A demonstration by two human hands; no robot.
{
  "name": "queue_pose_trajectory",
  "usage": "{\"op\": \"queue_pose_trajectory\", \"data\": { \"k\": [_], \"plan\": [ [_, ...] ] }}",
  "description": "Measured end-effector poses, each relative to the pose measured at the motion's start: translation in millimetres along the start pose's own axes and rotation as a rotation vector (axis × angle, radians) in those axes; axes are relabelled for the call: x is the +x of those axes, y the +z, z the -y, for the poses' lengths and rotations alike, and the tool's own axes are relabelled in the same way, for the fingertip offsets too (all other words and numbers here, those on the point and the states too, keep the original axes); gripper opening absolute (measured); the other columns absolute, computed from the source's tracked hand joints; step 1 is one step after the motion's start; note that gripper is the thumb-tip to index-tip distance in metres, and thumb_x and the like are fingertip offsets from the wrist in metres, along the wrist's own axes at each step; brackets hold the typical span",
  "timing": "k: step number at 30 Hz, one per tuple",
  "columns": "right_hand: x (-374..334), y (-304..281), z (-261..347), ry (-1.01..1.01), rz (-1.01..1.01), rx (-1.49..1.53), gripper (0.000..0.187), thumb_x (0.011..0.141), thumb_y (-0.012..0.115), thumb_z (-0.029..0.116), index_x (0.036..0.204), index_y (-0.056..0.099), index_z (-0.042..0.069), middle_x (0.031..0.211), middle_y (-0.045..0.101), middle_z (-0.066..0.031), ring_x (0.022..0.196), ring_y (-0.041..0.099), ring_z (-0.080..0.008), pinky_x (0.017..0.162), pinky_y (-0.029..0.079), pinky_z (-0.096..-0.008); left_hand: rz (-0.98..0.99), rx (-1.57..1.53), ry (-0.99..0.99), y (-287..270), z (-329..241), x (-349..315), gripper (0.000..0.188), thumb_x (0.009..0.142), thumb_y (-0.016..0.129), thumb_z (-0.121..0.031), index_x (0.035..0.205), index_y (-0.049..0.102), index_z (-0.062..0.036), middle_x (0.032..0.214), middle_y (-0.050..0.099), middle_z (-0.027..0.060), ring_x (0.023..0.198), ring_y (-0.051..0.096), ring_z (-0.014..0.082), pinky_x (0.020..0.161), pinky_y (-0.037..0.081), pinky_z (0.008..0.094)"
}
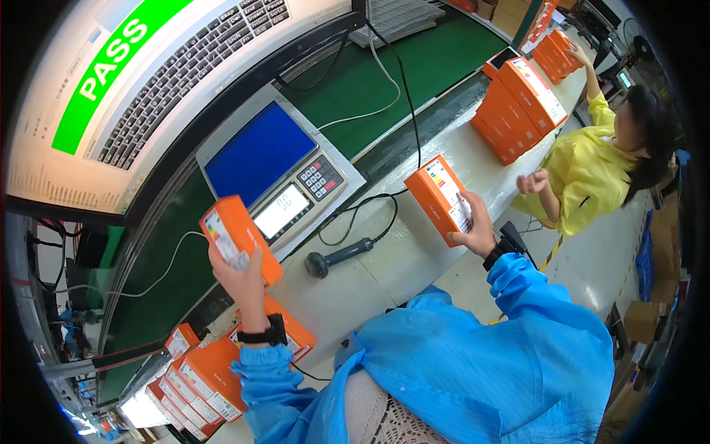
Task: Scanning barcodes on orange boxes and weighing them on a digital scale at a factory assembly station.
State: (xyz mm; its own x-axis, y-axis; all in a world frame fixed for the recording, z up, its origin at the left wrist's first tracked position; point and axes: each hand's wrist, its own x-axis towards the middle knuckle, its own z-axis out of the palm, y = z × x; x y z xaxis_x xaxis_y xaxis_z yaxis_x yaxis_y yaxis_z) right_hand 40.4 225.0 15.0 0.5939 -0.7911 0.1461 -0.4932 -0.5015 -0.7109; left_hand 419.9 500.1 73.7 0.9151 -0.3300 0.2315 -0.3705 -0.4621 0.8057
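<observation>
My left hand [242,280] is closed around an orange box [248,238] with white labels, held up beside the digital scale [285,209]. A second orange box [427,194], labelled on its top face, is gripped by my right hand [477,228] at its near right end, over the right part of the bench. Between my hands a dark handheld barcode scanner [340,255] lies on the pale bench top [384,277], its black cable curling toward the back. The scale has a blue platform, a lit display and a keypad; nothing rests on the platform.
A large monitor [148,96] fills the upper left, above a green conveyor belt [414,66]. Orange boxes [211,374] stand in a row at lower left, and more orange boxes [518,111] are stacked at upper right. A co-worker in yellow [592,170] is beside that stack, one hand on another orange box.
</observation>
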Motion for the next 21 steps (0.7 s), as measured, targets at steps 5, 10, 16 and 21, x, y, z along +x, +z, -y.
{"op": "queue_pose_trajectory", "data": {
  "k": [5,10,16,21],
  "plan": [
    [-11,-4,-23,0.040,-0.050,-0.054,0.091,0.046,0.078,0.027,0.129,0.046,0.004,0.129,0.045,-0.0232,0.121,0.044,-0.0398,0.105,0.035,-0.0418,-0.027,0.038,-0.006,32,-26,48,0.087,0.068,0.079,-0.021,0.138,0.033,0.0013,0.128,0.043,0.0250,0.113,0.048,0.0360,0.097,0.040,0.0433],
    [9,11,-49,0.159,-0.110,-0.188,0.087,0.050,0.076,0.024,0.128,0.043,0.002,0.122,0.048,-0.0222,0.113,0.047,-0.0393,0.101,0.039,-0.0419,-0.037,0.129,-0.062,70,-27,95,0.091,0.064,0.081,-0.032,0.135,0.037,0.0021,0.119,0.049,0.0275,0.109,0.052,0.0380,0.092,0.044,0.0437],
    [28,31,-50,0.213,0.013,-0.326,0.091,0.056,0.075,0.030,0.135,0.038,0.005,0.131,0.039,-0.0252,0.119,0.042,-0.0422,0.102,0.036,-0.0465,-0.068,0.472,-0.203,110,-30,127,0.100,0.066,0.074,-0.049,0.142,0.025,-0.0063,0.118,0.042,0.0254,0.111,0.045,0.0414,0.090,0.042,0.0510],
    [28,27,-34,-0.028,-0.148,-0.609,0.086,0.066,0.071,0.036,0.138,0.036,0.006,0.134,0.038,-0.0248,0.121,0.040,-0.0402,0.102,0.029,-0.0522,0.017,0.491,-0.312,128,-43,141,0.095,0.069,0.072,-0.050,0.141,0.027,-0.0060,0.120,0.041,0.0243,0.112,0.044,0.0407,0.089,0.042,0.0516]
  ]
}}
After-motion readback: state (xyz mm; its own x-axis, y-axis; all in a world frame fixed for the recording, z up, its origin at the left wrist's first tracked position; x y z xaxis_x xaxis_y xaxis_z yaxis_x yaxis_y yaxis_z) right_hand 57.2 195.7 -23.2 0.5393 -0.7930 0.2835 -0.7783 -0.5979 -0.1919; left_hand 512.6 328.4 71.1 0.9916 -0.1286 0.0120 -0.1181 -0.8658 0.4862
